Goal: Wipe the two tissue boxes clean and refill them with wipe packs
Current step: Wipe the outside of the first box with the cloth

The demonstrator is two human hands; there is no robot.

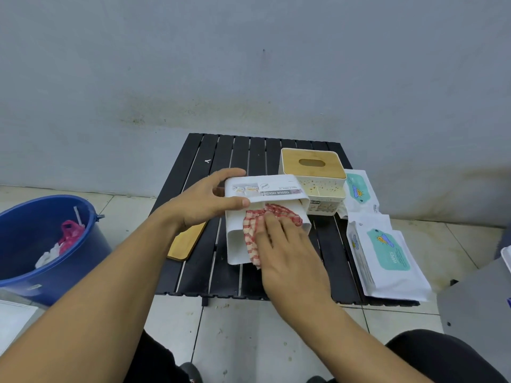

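White plastic lidless tissue box [235, 244], grey-labelled, lies tipped just in front of the bamboo-lidded speckled tissue box [312, 164]. Fingers of the left hand [204, 200] grip its top wall; the right hand [290, 250] presses a red-checked cloth [250, 233] inside with flat fingers.

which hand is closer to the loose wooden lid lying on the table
Left. The left hand grips the box edge just beside the lid; the right hand presses the cloth into the box, across the box from the lid.
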